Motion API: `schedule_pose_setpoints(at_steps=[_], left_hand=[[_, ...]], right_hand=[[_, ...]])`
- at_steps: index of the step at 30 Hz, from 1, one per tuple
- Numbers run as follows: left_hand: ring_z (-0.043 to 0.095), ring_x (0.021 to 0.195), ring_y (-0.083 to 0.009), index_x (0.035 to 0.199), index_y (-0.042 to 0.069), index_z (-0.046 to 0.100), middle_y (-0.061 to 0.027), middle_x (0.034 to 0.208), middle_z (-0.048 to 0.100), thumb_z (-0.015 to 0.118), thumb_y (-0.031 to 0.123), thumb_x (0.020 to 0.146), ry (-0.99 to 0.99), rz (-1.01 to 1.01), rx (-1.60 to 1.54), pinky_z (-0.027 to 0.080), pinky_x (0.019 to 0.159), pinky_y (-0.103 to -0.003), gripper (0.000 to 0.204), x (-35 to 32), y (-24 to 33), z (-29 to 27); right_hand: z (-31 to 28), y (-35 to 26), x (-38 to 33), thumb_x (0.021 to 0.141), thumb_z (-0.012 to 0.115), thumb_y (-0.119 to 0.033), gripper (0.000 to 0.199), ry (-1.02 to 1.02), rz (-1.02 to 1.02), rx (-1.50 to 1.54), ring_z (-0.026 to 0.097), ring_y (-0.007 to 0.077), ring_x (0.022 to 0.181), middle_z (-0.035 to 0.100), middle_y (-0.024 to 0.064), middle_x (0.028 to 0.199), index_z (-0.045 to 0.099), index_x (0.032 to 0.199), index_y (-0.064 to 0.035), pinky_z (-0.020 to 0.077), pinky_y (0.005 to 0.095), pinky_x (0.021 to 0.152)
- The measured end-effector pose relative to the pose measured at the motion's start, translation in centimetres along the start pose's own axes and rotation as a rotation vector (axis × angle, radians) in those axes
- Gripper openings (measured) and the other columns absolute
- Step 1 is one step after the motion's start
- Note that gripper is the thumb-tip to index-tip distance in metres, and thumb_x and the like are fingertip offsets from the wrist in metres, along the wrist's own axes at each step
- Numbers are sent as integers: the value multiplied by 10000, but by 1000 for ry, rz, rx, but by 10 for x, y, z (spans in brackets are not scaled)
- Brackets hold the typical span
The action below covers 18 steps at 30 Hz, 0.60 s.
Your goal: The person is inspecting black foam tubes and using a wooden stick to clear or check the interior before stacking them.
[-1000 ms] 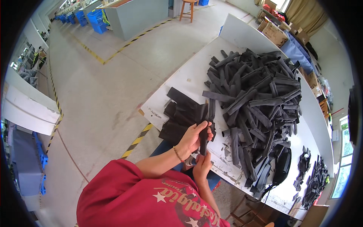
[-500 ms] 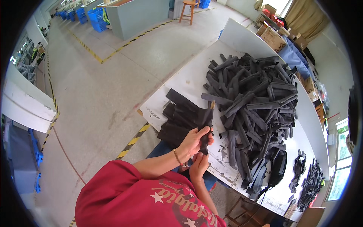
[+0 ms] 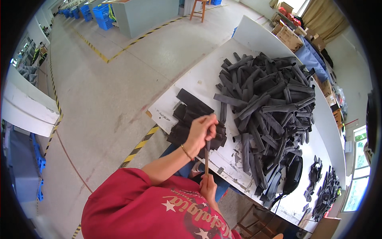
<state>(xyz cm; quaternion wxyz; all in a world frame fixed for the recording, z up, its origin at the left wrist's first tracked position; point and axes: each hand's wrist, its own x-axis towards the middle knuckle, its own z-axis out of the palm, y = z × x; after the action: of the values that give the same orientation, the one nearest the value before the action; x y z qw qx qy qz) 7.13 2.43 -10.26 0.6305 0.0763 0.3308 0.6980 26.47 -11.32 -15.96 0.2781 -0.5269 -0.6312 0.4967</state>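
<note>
While your left hand (image 3: pixel 201 129) grips the top of a thin rod (image 3: pixel 206 159), right hand (image 3: pixel 208 186) closed on its lower end, held upright at the white table (image 3: pixel 199 79) edge, flat dark strips (image 3: pixel 191 119) stacked beneath, large strip heap (image 3: pixel 266 107) beyond

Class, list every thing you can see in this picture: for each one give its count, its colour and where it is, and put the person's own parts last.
Flat dark foam strips: one big heap, grey-black, middle of the table.
Stacked flat black foam pieces: one pile, table's near-left corner.
Small black cut pieces: two clusters, table's far right end.
White worktable: one, centre.
Blue plastic crates: several, upper left by the floor line.
Wooden stool: one, brown, top centre.
Thin brown rod: one, upright between both hands.
Left hand: grips the rod's top.
Right hand: holds its lower end.
</note>
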Motion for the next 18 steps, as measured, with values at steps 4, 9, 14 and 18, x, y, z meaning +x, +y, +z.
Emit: schedule_pose_setpoints(at_steps=[4,9,14,18], left_hand=[[325,343,-54,794,37,570,42,485,372,606,352,917,34,-12,-47,194,314,-217,340,4,-9,2],[611,687,-191,1002,45,545,-74,791,585,467,524,937,42,67,-183,522,570,-328,490,6,3,19],[534,420,-226,927,17,515,-81,525,516,459,467,958,-141,-104,102,475,449,-335,455,-22,-22,8],[305,305,-110,764,112,433,3,452,344,404,409,993,-4,56,-15,255,289,-260,376,5,5,-12]], right_hand=[[-27,5,-23,999,443,-180,206,-85,7,-38,447,60,474,491,-5,554,554,914,-28,351,242,442],[-48,-31,-8,999,436,-189,242,-86,167,150,404,62,470,455,-5,540,550,878,-13,320,239,437],[-32,-28,5,1008,438,-226,257,-77,186,209,368,54,459,429,-21,535,536,869,-34,287,220,429],[-29,-23,-15,1001,438,-215,256,-173,193,82,391,64,471,441,-16,538,540,862,-26,309,236,444]])
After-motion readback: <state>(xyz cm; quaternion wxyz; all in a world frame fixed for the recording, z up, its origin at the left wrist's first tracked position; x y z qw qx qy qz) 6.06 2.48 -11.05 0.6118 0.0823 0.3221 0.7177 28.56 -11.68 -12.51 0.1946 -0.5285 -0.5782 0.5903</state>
